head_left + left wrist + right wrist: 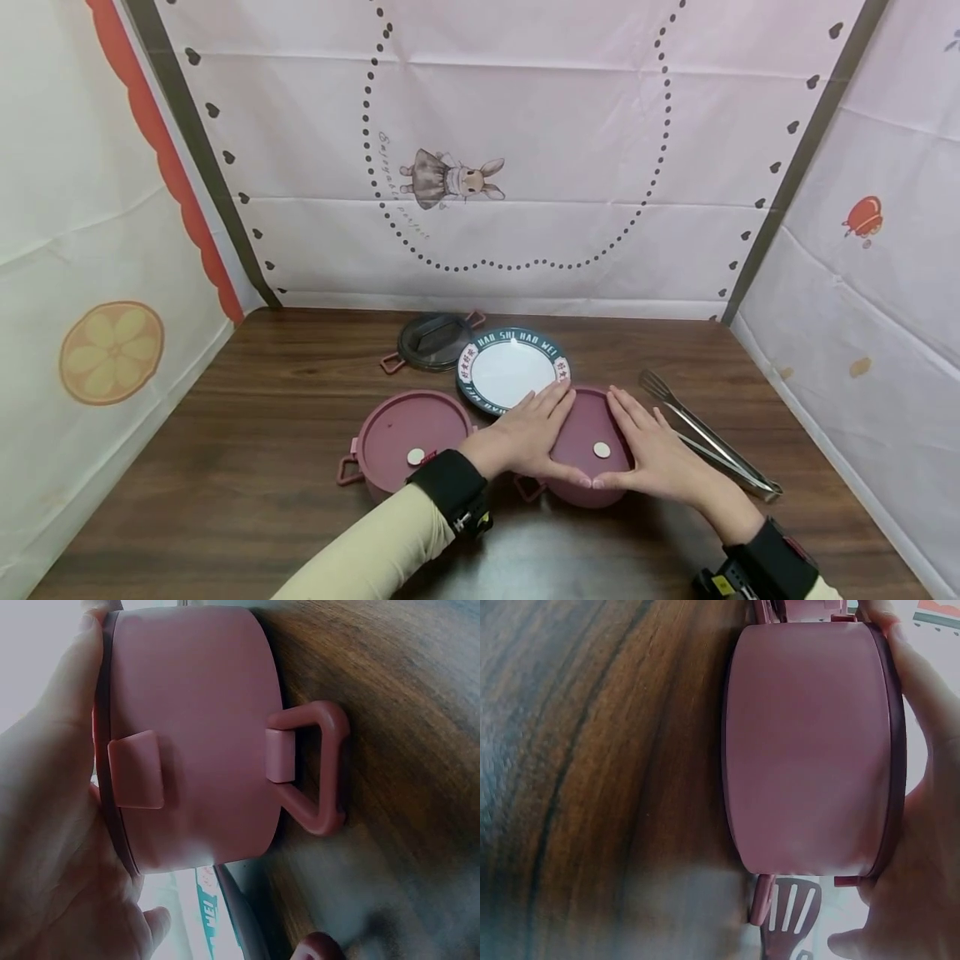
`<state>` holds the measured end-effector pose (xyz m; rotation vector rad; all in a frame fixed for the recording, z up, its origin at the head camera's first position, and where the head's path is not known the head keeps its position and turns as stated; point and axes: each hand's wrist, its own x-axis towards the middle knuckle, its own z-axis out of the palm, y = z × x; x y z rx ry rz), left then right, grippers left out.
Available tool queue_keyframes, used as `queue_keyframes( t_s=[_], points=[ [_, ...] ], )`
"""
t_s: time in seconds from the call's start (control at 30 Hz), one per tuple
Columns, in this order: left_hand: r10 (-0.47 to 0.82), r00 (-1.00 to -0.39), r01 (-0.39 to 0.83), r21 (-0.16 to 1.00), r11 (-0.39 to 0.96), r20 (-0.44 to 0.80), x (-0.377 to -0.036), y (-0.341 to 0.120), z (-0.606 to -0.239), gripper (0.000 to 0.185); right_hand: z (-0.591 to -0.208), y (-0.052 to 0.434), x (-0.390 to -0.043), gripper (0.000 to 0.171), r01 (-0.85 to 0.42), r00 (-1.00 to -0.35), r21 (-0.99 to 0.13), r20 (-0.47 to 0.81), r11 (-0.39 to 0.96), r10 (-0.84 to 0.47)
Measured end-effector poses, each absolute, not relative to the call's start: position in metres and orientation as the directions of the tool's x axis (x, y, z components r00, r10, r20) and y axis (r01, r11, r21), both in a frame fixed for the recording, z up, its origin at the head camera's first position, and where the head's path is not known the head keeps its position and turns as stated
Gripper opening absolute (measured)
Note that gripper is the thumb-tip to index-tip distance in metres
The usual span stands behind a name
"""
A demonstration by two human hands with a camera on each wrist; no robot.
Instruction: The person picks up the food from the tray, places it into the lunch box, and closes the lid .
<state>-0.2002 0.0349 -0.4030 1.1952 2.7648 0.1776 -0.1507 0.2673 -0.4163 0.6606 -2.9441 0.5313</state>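
Nearest on the worktop (225, 500), both hands lie flat on the lid of a pink round container (588, 467). The left hand (528, 433) covers the lid's left half and the right hand (652, 454) its right half; fingers are straight and spread, thumbs meeting at the near rim, nothing pinched. The left wrist view shows the container's side clip (136, 769) and its hinged loop handle (315, 769) hanging down against the wood.

To seat the lid well, I judge the pressure should be even on both halves, straight down, with the rim checked all round before any clip is worked. What the container holds is hidden under the lid.

Just left of it stands a second pink container (408, 442), also lidded, contents unseen. To the right lie metal tongs (708, 437), close to the right hand but apart from it.

Farther back, a white plate with a dark lettered rim (513, 369) sits bare, its near edge touching or just behind the held container; the angle leaves that unclear. Behind it lies a dark lid (433, 340), probably a loose cover, with red clips.
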Motion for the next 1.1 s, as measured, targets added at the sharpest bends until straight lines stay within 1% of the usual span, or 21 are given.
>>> queue_keyframes(
  t_s=[0.17, 0.53, 0.9, 0.97, 1.1],
  points=[
    [0.739, -0.673, 0.724, 0.174, 0.668, -0.037, -0.201, 0.032, -0.405, 0.118, -0.421, 0.268, -0.152, 0.116, -0.451, -0.892, -0.328, 0.199, 0.83, -0.406],
    [0.733, -0.68, 0.715, 0.198, 0.67, -0.027, -0.2, 0.033, -0.406, 0.119, -0.423, 0.268, -0.153, 0.115, -0.449, -0.893, -0.337, 0.201, 0.828, -0.402],
    [0.683, -0.729, 0.65, 0.342, 0.679, 0.029, -0.194, 0.03, -0.413, 0.127, -0.421, 0.268, -0.153, 0.114, -0.46, -0.887, -0.402, 0.181, 0.791, -0.424],
    [0.664, -0.747, 0.627, 0.367, 0.687, 0.035, -0.189, 0.029, -0.414, 0.129, -0.421, 0.27, -0.153, 0.113, -0.464, -0.884, -0.426, 0.179, 0.776, -0.431],
    [0.604, -0.796, 0.543, 0.479, 0.69, 0.034, -0.179, 0.029, -0.414, 0.131, -0.42, 0.28, -0.152, 0.116, -0.445, -0.891, -0.506, 0.167, 0.739, -0.423]
  ],
)
